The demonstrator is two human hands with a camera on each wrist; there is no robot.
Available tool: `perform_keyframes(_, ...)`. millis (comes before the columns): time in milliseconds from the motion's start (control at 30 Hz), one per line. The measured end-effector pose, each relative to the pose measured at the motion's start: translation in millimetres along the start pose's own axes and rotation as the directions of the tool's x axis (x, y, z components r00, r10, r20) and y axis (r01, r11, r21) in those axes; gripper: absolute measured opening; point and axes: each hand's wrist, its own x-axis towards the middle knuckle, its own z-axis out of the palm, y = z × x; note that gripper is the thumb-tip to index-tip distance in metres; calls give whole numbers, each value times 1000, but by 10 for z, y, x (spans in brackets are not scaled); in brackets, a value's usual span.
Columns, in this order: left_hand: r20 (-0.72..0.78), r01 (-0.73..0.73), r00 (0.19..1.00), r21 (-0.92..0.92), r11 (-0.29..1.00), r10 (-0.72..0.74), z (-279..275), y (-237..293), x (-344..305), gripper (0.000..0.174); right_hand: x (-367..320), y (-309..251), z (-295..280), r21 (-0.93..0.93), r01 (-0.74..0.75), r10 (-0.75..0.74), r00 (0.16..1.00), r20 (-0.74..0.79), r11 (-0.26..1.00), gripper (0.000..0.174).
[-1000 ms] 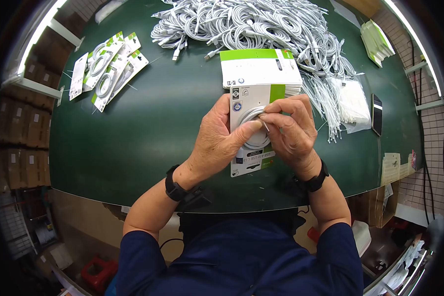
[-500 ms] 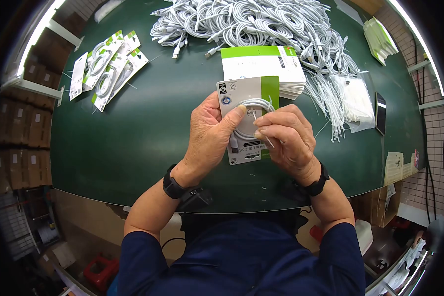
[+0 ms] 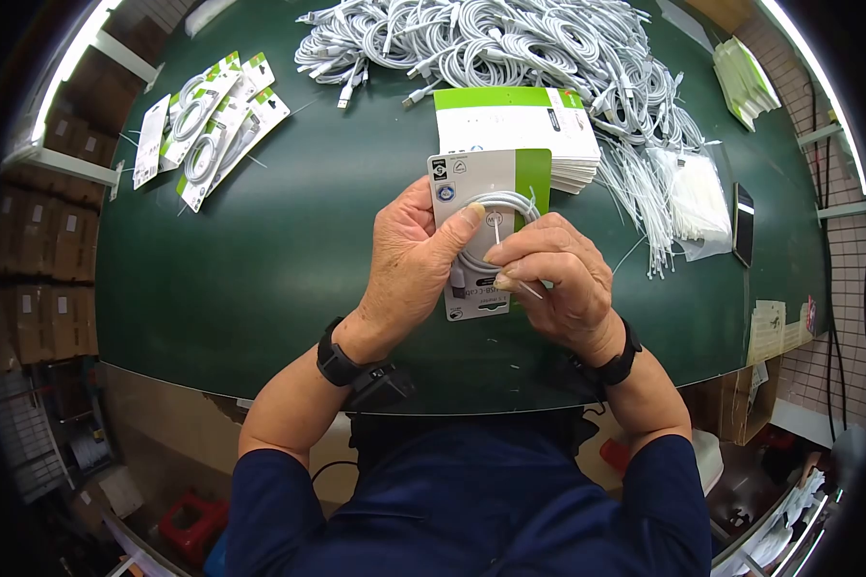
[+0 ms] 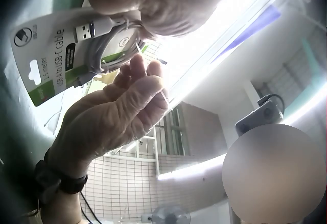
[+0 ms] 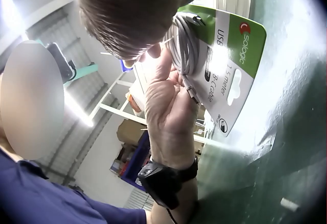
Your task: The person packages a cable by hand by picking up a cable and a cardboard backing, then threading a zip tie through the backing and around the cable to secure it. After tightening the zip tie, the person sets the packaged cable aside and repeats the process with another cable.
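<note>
My left hand grips a white-and-green cable card by its left side, thumb pressed over a coiled white USB cable that lies against the card. The printing appears upside down in the head view. In the left wrist view, the cable's USB plug shows at the coil's edge. A thin white cable tie passes through the coil's middle. With thumb and fingertips, my right hand pinches this tie just right of the coil, its tail sticking out beneath the fingers.
Behind the hands stands a stack of cards, and beyond it a large heap of coiled cables. Loose ties, a bag of ties and a phone lie right. Carded cables lie at left.
My right fingers have drawn away from the coil's middle, down and slightly right, with the tie. The card has shifted left and a little up, and my left thumb now lies higher on the coil.
</note>
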Motion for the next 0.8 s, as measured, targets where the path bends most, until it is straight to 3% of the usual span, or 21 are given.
perform_keyframes(433, -1, 1, 1000, 62, 998, -1, -3, -45, -15, 27, -15, 72, 38, -82, -25, 20, 998, -52, 996, 25)
perform_keyframes(567, 28, 14, 999, 115, 993, -17, 51, -38, -49, 27, -6, 61, 46, 51, -213, 219, 952, -212, 976, 17)
perform_keyframes(700, 35, 9, 999, 150, 989, -14, 71, -58, -51, 27, 118, 62, -46, -86, -307, 290, 942, -168, 948, 12)
perform_keyframes(800, 28, 4, 1000, 133, 991, -8, 59, -70, -43, 26, 161, 128, -79, -213, -264, 240, 962, -131, 941, 18)
